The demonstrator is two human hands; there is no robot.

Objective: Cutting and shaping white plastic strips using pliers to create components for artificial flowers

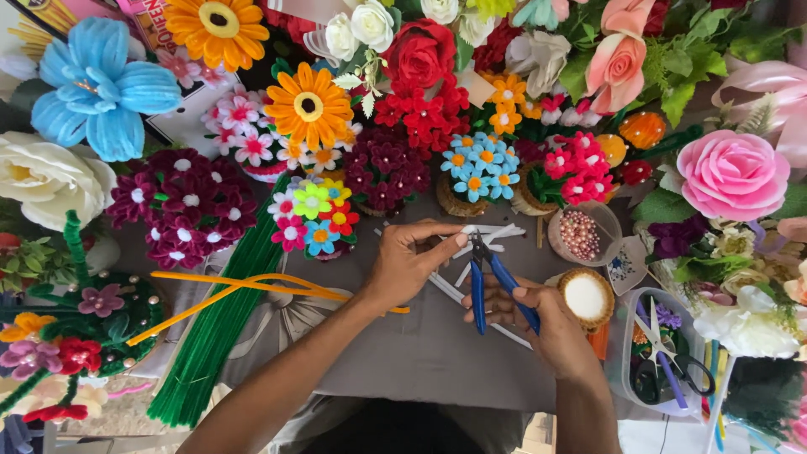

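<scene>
the left hand (408, 261) is pinching the end of a white pipe cleaner (483, 235) between thumb and fingertips, holding it taut and level near the middle of the grey work cloth (420, 353) so that its free length is lying right at the nose of the blue-handled cutters (487, 282). the right hand (538, 324) is wrapping loosely round those handles, fingers curled and thumb on top, with the jaws sitting nearly closed against the stem. the stem itself is looking thin, fuzzy and pale, with other short white pieces (471, 269) crossing beneath it.
</scene>
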